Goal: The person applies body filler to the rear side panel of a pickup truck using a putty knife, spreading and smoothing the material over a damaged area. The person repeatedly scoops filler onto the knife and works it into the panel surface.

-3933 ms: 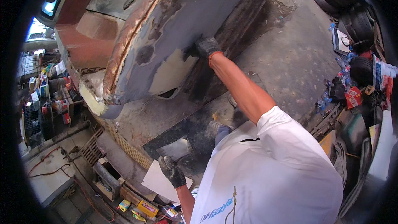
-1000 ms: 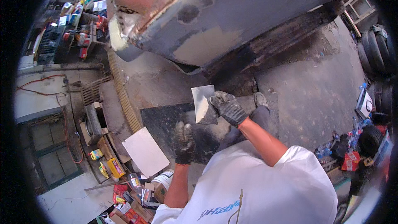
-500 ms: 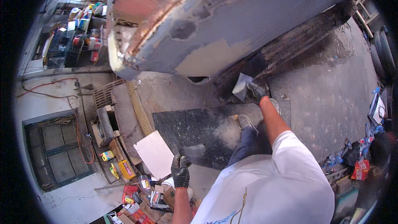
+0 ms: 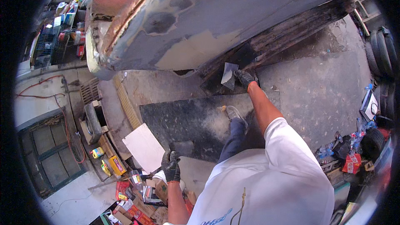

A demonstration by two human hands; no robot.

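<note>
My right hand (image 4: 243, 78), in a dark glove, grips a small grey rectangular plate (image 4: 228, 76) with a pale patch, held out below the lower edge of a large rusty, grey-patched vehicle body (image 4: 200, 21). My left hand (image 4: 171, 166), gloved too, is low beside a white board (image 4: 141, 146), its fingers loosely bent and apart with nothing visible in them. A dark mat (image 4: 183, 121) lies beneath, with my foot (image 4: 233, 112) on it.
Stacked tyres (image 4: 379, 54) and plastic bottles (image 4: 358, 133) line the right side. A wooden frame (image 4: 362, 12) stands at upper right. At left are a grate (image 4: 88, 89), a red hose (image 4: 68, 129), yellow containers (image 4: 98, 153) and heaped packages (image 4: 137, 204). Cluttered shelves (image 4: 66, 33) stand at upper left.
Earlier my right hand was at the body panel; it then held the plate over the mat and has since moved it forward, toward the body's underside. My left hand stays low.
</note>
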